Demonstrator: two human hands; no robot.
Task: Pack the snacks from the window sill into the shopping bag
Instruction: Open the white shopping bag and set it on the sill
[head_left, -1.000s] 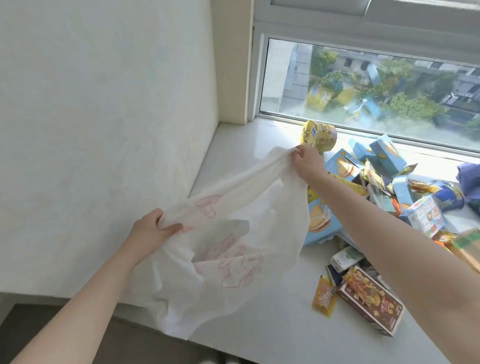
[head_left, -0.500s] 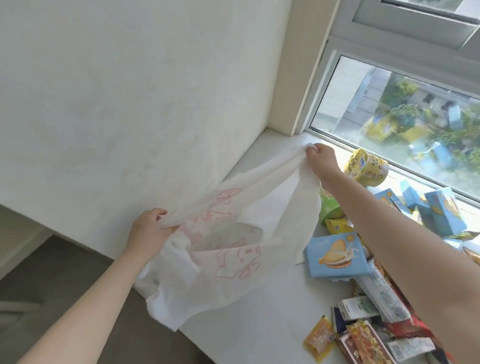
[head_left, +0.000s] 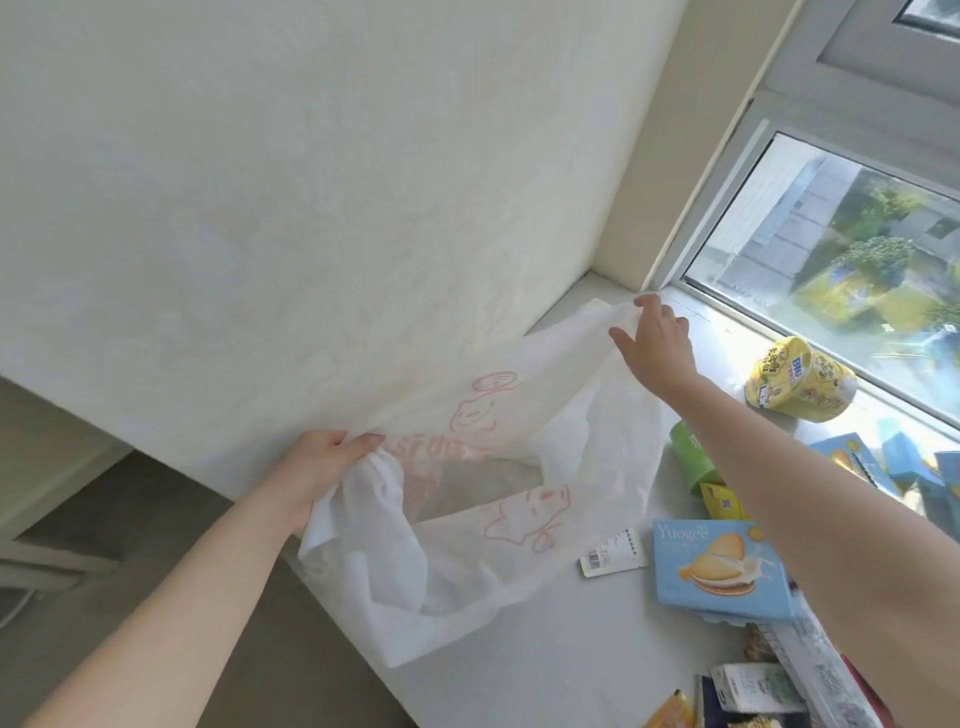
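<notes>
Left hand (head_left: 332, 460) tight on bag (head_left: 457, 582), right hand (head_left: 655, 347) loose-fingered, above white sill (head_left: 524, 660) by wall (head_left: 311, 208).

Hidden behind the right forearm (head_left: 810, 519): much of a green cylindrical tub (head_left: 693, 457), part of a small yellow foil sachet (head_left: 723, 501), the right end of a light blue cardboard biscuit box (head_left: 719, 569).

Cut off at the right edge: blue cardboard cartons (head_left: 898, 462).

Cut off at the bottom edge: an orange-yellow wrapper (head_left: 670, 716) and a white printed carton (head_left: 753, 686).

Too small to read: print on a small white barcode label (head_left: 613, 553).

Lost in bunched fabric of the thin white shopping bag with pink line drawings (head_left: 467, 561): the underside of the left hand (head_left: 322, 462).

Unclear, whether pinching or merely touching the bag's upper edge: the right hand (head_left: 657, 348).
</notes>
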